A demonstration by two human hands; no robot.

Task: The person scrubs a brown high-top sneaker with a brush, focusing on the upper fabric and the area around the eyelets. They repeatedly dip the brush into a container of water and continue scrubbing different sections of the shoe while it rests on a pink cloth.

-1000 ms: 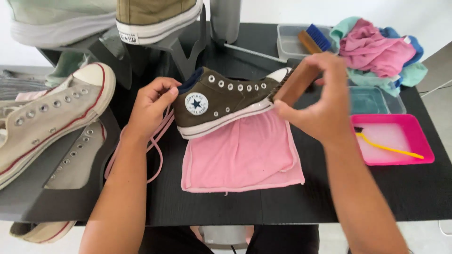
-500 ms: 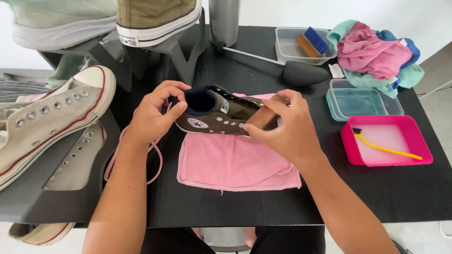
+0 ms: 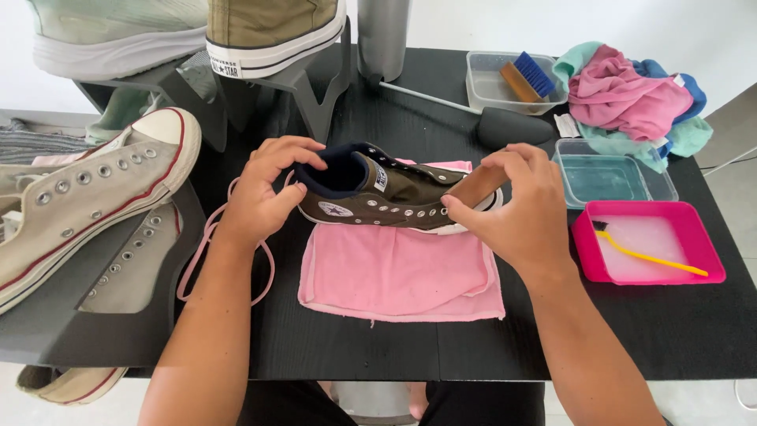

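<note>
Head view: brown high-top sneaker (image 3: 394,197) lies on its side over the back edge of the pink cloth (image 3: 398,276) on the black table (image 3: 371,347). Left hand (image 3: 264,193) has fingers curled on the ankle collar, right hand (image 3: 516,201) has fingers clamped around the toe end — shoe looks only lightly supported by the cloth.

Risks as I see them:
- Grip is at the two ends only; a twist could let the toe cap slip from the right fingers and drop the shoe onto the table.
- Pink tray (image 3: 646,244) with soapy water and a yellow-handled brush (image 3: 650,256) sits just beside the right wrist — an elbow swing could tip it.
- Pink lace (image 3: 229,252) loops under the left forearm; it could snag and drag.
- Clear tub (image 3: 615,177) of water is near too.
</note>
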